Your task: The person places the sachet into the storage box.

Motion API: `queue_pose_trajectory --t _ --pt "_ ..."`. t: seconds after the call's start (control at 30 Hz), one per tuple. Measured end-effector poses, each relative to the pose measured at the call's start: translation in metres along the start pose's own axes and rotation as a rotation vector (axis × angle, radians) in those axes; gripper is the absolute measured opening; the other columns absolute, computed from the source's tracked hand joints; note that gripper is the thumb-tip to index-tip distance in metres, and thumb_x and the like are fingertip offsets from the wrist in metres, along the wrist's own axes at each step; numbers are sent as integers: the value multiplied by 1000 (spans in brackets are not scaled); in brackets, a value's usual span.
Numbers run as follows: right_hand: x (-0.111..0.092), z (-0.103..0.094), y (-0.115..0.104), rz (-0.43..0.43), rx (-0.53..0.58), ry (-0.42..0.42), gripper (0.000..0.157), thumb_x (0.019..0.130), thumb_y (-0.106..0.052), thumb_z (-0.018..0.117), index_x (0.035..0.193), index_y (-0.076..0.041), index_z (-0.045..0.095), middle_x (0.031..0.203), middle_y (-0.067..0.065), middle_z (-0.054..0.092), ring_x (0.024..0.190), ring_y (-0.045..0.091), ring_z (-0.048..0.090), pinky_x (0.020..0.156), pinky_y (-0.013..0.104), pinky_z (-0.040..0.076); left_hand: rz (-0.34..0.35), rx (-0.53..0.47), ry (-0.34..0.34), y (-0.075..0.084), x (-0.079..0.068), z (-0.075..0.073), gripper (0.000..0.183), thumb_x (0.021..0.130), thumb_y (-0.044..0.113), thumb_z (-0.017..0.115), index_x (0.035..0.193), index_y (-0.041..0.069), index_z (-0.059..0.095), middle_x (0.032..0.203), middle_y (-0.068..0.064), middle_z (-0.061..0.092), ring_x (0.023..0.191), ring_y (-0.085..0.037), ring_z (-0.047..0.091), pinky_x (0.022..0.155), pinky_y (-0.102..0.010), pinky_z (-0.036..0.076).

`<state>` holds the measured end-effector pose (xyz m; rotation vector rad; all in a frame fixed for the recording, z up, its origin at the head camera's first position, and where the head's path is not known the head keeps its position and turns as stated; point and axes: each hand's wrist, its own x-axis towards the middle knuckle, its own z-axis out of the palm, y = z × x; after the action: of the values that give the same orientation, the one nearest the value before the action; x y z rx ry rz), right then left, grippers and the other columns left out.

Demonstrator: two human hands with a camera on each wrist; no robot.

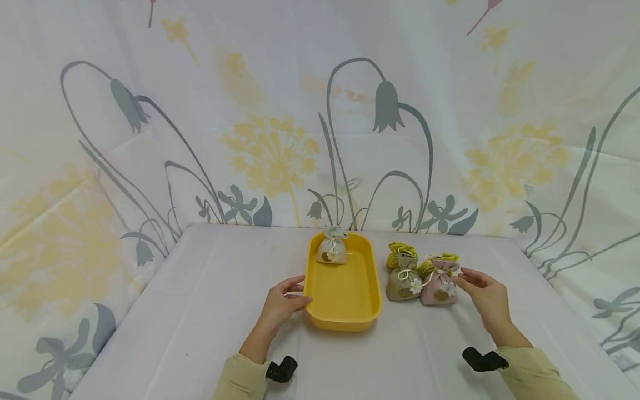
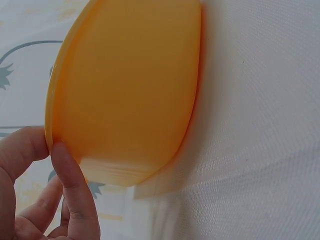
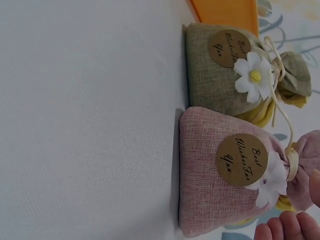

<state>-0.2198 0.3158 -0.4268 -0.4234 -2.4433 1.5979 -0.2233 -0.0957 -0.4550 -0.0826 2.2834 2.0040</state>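
A yellow plastic tray [image 1: 342,294] lies at the middle of the table, and my left hand [image 1: 284,300] pinches its left rim between thumb and fingers. Inside the tray's far end sits a pale grey drawstring sachet [image 1: 330,250] with a white flower. My right hand [image 1: 485,291] pinches the gathered top of a pink sachet [image 1: 439,289], which has a round "Best Wishes For You" label [image 3: 242,160]. Left of it stands an olive-green sachet [image 1: 401,288] with a white daisy [image 3: 254,76].
Yellow-green sachets [image 1: 400,250] show behind the pink and olive ones. A white cloth covers the table [image 1: 215,289]. A flower-printed curtain [image 1: 280,72] rises along the back and both sides. A black wrist camera [image 1: 484,360] sits on each forearm.
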Motion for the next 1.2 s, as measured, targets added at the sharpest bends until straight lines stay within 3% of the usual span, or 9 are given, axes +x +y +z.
queue_pose_trajectory --t 0.27,0.37,0.57,0.77,0.97,1.2 --pt "15 4 1 40 31 -29 71 80 -40 72 131 4 49 88 -17 60 82 -7 51 89 34 44 8 -15 -3 0 0 0 53 77 3 73 127 0 55 108 -16 56 82 -17 59 69 -30 55" --pt "17 3 1 33 13 -82 73 81 -40 71 133 5 45 87 -21 57 81 -10 50 87 28 44 11 -19 -5 0 1 0 54 76 3 73 127 0 55 106 -15 56 82 -17 59 69 -30 55" --pt "19 1 1 -6 4 -138 51 82 -32 72 114 3 53 81 -20 58 78 -6 53 73 17 46 11 -21 -7 -2 0 0 54 77 3 73 127 0 55 105 -13 56 81 -17 59 69 -30 55" --pt "21 -1 0 -34 -18 -188 58 83 -31 71 121 8 50 83 -20 58 81 -7 50 76 20 45 17 -29 -11 0 -1 0 53 77 2 72 127 -1 54 104 -14 56 81 -17 59 69 -30 55" --pt "17 -1 -3 -44 -6 -167 42 82 -32 72 108 0 63 80 -21 62 82 -7 51 80 27 45 13 -35 -19 0 -1 -2 55 78 4 73 129 -1 53 107 -15 56 82 -16 59 70 -30 55" --pt "9 1 -4 -71 72 -101 29 83 -29 71 99 -5 68 79 -17 65 77 -4 59 71 16 49 9 -38 -25 0 -2 -2 56 78 4 73 130 -1 52 109 -16 56 83 -16 60 70 -31 55"
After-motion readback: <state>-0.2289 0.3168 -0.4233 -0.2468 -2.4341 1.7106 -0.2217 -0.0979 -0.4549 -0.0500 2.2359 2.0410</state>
